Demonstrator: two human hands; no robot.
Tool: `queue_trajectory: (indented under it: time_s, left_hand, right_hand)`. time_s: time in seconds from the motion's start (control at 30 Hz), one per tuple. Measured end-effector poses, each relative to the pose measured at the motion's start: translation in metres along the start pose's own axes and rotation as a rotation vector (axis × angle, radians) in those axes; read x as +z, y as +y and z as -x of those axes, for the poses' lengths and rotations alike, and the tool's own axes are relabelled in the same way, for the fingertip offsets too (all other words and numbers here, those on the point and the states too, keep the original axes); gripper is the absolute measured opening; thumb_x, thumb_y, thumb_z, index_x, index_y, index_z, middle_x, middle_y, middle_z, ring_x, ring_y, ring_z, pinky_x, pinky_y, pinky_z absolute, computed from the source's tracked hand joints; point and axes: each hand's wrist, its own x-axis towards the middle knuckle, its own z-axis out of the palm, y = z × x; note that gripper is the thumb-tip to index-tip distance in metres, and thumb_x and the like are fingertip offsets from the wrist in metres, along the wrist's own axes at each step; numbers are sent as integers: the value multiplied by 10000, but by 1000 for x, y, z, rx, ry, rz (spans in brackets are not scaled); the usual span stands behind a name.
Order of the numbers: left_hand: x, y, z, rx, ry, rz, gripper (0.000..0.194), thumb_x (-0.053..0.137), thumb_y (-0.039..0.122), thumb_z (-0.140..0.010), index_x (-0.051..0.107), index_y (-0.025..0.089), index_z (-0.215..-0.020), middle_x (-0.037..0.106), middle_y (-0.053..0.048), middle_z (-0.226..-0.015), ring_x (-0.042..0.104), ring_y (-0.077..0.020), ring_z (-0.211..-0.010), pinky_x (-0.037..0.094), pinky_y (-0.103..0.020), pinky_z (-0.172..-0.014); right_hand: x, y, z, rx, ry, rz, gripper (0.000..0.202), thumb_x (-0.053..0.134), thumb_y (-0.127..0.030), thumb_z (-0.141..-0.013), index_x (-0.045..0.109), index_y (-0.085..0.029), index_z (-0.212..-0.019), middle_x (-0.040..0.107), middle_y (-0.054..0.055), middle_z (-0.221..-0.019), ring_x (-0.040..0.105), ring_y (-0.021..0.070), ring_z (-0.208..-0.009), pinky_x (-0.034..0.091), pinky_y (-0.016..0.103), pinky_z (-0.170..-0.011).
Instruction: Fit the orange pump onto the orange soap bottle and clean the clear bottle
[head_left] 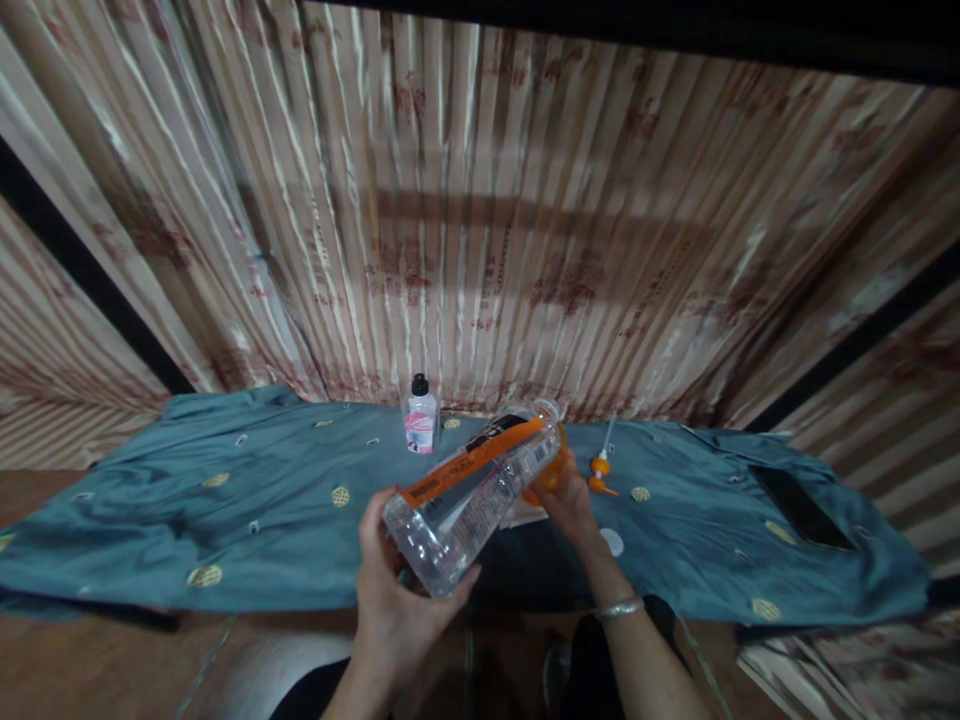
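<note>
My left hand [401, 590] is closed around the base of a large clear plastic bottle [472, 500] with an orange and black label. The bottle leans steeply, its neck end pointing up and to the right. Beside that neck end, my right hand [568, 500] is closed around an orange container [553, 472], partly hidden behind the clear bottle. Whether the two touch, I cannot tell. An orange pump head [599, 468] with a pale tube lies on the cloth to the right. Near my right wrist is a small white disc [612, 542].
A small bottle with a black cap and pink label [420, 420] stands upright at the back. A dark phone [801, 508] lies at the right. Green patterned cloth [285, 490] covers the table, and pleated curtains [480, 220] hang behind it.
</note>
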Motion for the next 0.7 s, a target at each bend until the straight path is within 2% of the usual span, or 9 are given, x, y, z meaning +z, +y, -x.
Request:
queue_trajectory:
  time_s: [0.17,0.33,0.57,0.7]
  left_hand:
    - [1,-1,2,4,5,17,888,874,410,-649,435,244,-1402,596,-101,-1241,705,-227,-946,620,-304,-659]
    - [0,1,-1,79,-20,-23,886,873,411,-663,422,228,-1403,606,-102,-1214,710,-218,-908,618,-296,-644]
    - [1,3,-1,65,-8,-9,861,866,385,-671,429,242,-1399,589,-94,-1229,702,-203,-903,606,-275,-638]
    - [2,3,-1,65,-12,0,873,868,381,-670,420,229,-1404,585,-93,-1220,702,-196,-906,608,-266,-649]
  right_hand:
    - [0,2,0,-3,-19,22,731,673,-538,-750,510,-150,-1347,728,173,-1203,719,351,-1111,565,550,-997]
    - [0,3,0,14,1,26,714,702,-508,-729,528,-160,-1328,732,168,-1182,722,361,-1100,574,541,-977]
    - [0,2,0,4,8,31,656,709,-492,-731,539,-188,-1286,742,139,-1133,728,346,-1069,588,522,-946]
    - [1,1,-1,12,12,22,661,702,-500,-726,536,-189,-1285,742,148,-1138,729,348,-1060,586,555,-947]
